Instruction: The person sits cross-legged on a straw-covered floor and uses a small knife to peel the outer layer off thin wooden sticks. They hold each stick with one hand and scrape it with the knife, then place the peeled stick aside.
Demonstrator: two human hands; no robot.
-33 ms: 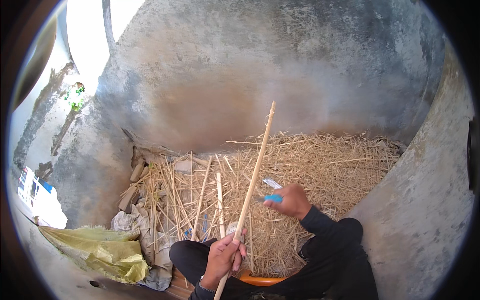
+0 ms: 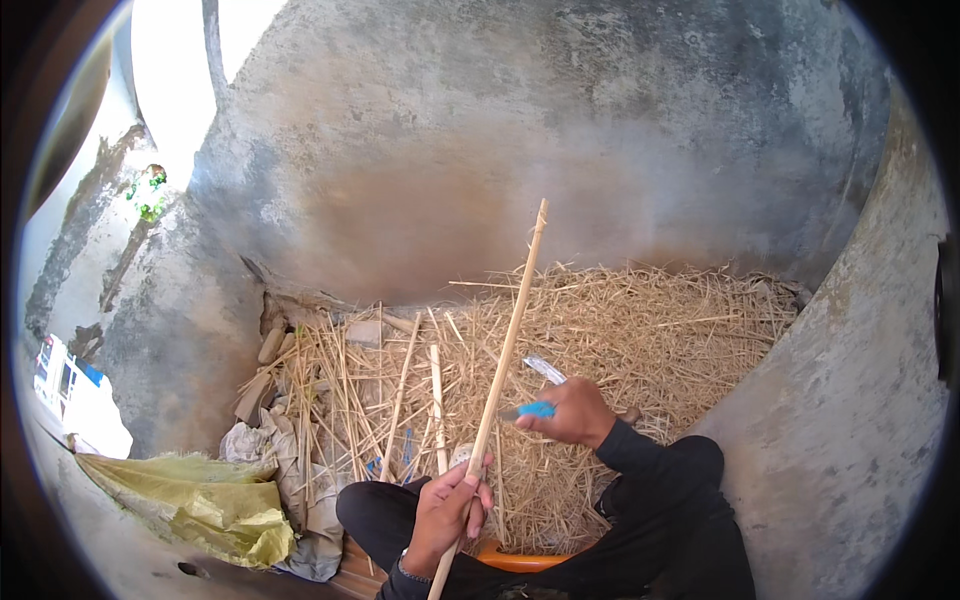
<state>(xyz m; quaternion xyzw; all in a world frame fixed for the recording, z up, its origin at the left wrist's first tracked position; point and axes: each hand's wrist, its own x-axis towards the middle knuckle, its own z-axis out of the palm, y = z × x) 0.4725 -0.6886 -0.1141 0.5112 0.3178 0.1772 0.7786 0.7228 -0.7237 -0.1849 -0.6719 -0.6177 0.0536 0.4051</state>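
My left hand (image 2: 440,515) is closed around the lower part of a long pale wooden stick (image 2: 515,325), perhaps bamboo, which slants up and away with a small curl near its top. In my right hand (image 2: 578,412) is a knife (image 2: 537,409) with a blue handle. Its short blade points left, close beside the stick's right side; whether it touches I cannot tell. Behind the right hand lies a narrow silvery strip (image 2: 544,369) on the shavings.
Pale shavings (image 2: 660,340) cover the ground up to a stained concrete wall (image 2: 560,130). Several loose sticks (image 2: 437,400) lie left of centre. A yellowish woven sack (image 2: 200,505) and crumpled grey cloth (image 2: 318,520) are at the left. An orange edge (image 2: 515,562) shows between my legs.
My right hand has moved slightly left and nearer to me, bringing the knife closer to the stick. My left hand keeps its grip, and the stick's top has shifted a little left.
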